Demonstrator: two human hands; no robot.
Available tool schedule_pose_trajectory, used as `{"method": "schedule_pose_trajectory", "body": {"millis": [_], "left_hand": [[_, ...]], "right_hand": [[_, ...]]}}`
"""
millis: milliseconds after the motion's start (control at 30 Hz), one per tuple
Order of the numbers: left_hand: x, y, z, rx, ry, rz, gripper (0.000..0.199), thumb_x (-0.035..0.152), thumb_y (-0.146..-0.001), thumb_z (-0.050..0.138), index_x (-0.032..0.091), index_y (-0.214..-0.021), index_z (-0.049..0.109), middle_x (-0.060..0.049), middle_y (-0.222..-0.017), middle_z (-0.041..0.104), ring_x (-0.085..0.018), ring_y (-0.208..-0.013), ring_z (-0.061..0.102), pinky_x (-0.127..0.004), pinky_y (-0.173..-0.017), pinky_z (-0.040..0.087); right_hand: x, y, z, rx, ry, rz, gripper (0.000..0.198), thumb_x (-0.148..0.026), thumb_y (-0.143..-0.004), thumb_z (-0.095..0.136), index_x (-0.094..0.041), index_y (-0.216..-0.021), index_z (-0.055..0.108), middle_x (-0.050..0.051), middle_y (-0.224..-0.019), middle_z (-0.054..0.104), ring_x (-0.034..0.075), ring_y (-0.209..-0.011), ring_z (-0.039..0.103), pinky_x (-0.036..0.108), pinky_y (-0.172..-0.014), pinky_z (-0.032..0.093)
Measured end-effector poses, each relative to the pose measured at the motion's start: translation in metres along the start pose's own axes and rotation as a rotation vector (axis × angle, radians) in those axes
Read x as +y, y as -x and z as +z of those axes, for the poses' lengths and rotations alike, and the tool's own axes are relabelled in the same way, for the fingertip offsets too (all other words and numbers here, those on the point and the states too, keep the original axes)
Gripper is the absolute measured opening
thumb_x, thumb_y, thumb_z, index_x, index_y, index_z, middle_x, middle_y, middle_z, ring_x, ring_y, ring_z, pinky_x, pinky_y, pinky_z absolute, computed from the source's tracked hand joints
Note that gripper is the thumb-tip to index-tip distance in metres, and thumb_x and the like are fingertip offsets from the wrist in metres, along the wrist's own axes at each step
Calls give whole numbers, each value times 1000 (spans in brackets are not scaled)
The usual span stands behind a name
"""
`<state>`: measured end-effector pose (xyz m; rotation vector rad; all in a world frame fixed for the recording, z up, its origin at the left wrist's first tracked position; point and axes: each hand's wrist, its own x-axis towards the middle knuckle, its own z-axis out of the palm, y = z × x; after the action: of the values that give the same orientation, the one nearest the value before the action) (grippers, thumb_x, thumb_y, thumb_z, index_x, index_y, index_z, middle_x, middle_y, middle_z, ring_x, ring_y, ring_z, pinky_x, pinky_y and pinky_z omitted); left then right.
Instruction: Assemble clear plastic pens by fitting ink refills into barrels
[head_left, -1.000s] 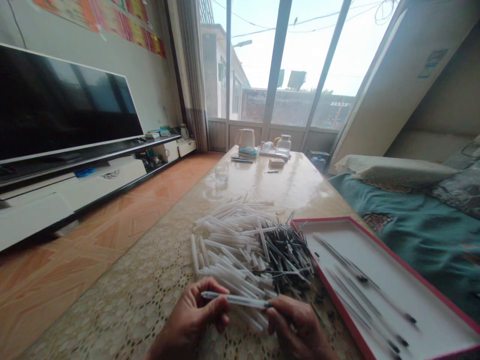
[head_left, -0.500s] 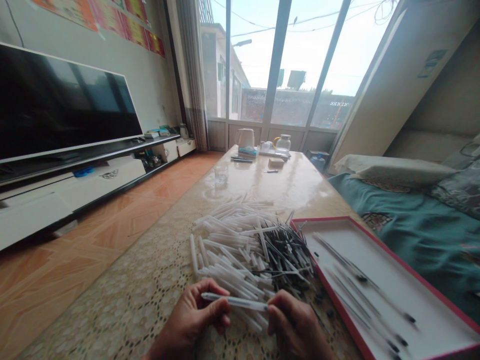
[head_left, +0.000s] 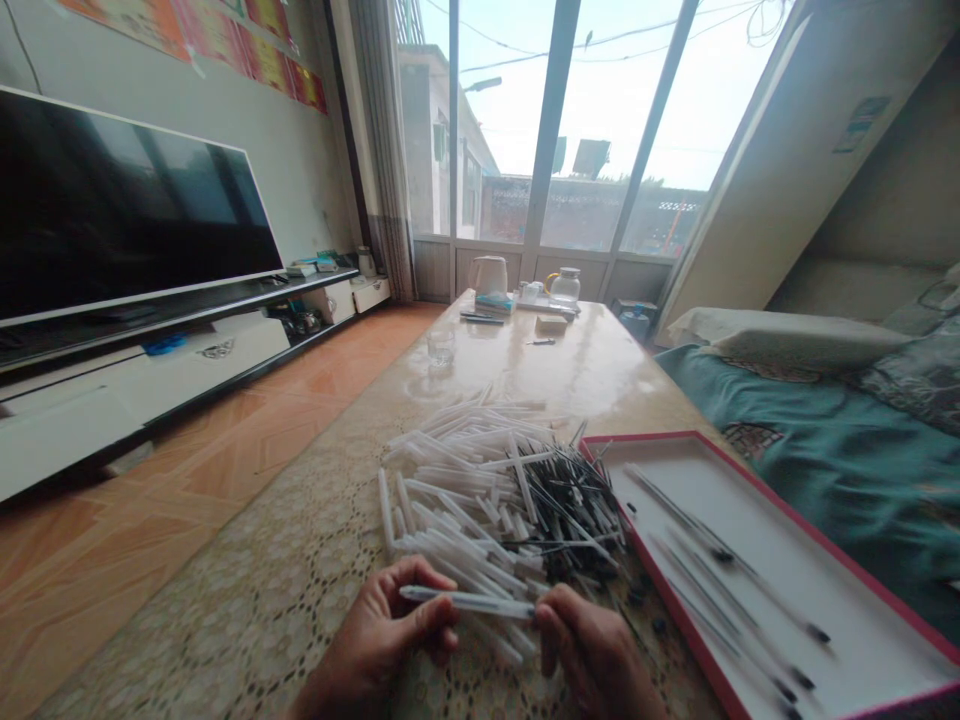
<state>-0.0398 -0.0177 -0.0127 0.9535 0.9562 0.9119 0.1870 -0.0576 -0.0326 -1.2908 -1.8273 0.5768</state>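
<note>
A translucent white pen barrel lies level between my two hands, over the near edge of a pile. Thumb and fingers of my left hand pinch it near its tapered end, which pokes out to the left. At the other end, my right hand grips it between thumb and forefinger, hiding its tip. Just beyond sits a heap of similar white pen barrels. Thin dark pen refills are heaped against its right side.
To the right lies a shallow white box with a pink rim, holding several slim pens with black ends. Small black pieces are scattered beside it. Farther back on the table stand a drinking glass and a glass jug.
Hardly anything differs. Both hands keep the same hold on the pen barrel, and the whole view has shifted very slightly.
</note>
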Motion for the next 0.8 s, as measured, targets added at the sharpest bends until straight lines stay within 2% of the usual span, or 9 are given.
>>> {"method": "schedule_pose_trajectory", "body": {"millis": [167, 300, 367, 533, 600, 700, 733, 800], "left_hand": [[0, 1, 1, 13, 14, -1, 31, 37, -64, 85, 16, -75, 65, 0, -51, 71, -12, -44, 60, -20, -47, 45], [0, 0, 0, -7, 14, 5, 31, 38, -64, 84, 16, -75, 65, 0, -50, 71, -11, -43, 60, -19, -47, 44], [0, 0, 0, -12, 5, 6, 30, 37, -65, 84, 16, -75, 65, 0, -51, 71, -11, -44, 60, -19, -47, 44], [-1, 0, -2, -17, -5, -3, 30, 37, -67, 83, 16, -76, 64, 0, -52, 71, -11, -44, 60, -19, -48, 44], [-1, 0, -2, -20, -7, 3, 29, 36, -67, 83, 16, -76, 64, 0, -51, 71, -11, -44, 60, -19, -48, 44], [-1, 0, -2, -24, -5, 11, 29, 36, -68, 83, 16, -76, 64, 0, -51, 71, -11, -44, 60, -19, -48, 44], [-1, -1, -1, -24, -5, 11, 29, 36, -67, 83, 16, -75, 64, 0, -51, 71, -11, -44, 60, -19, -47, 44], [-1, -1, -1, -14, -5, 10, 29, 36, -67, 83, 16, -76, 64, 0, -51, 71, -11, -44, 60, -18, -47, 43]], "right_hand": [[-3, -1, 0, 47, -94, 77, 35, -51, -94, 44, -20, -92, 59, -1, -58, 63, 12, -48, 58, 18, -47, 42], [-3, -2, -3, -34, -42, 45, 44, -44, -98, 35, -20, -69, 57, -1, -54, 61, 11, -48, 57, 18, -50, 41], [-2, -2, -3, -22, -28, 15, 45, -42, -99, 35, -20, -65, 55, -2, -54, 60, 10, -49, 57, 18, -52, 41], [-1, -1, 0, 22, -115, 86, 31, -47, -93, 46, -19, -95, 60, -2, -59, 63, 12, -48, 57, 18, -48, 40], [-2, -1, -1, -9, -111, 99, 33, -46, -95, 43, -19, -89, 61, -2, -56, 62, 12, -46, 56, 19, -47, 39], [-4, -1, -2, -36, -68, 60, 44, -43, -98, 35, -21, -66, 56, -1, -53, 61, 11, -47, 55, 19, -50, 39], [-4, -1, -2, -32, -72, 56, 44, -43, -98, 35, -21, -66, 54, -1, -54, 61, 11, -47, 55, 19, -50, 39], [-4, -1, -1, -11, -112, 81, 35, -46, -96, 40, -20, -79, 56, -1, -57, 63, 12, -48, 57, 19, -49, 40]]}}
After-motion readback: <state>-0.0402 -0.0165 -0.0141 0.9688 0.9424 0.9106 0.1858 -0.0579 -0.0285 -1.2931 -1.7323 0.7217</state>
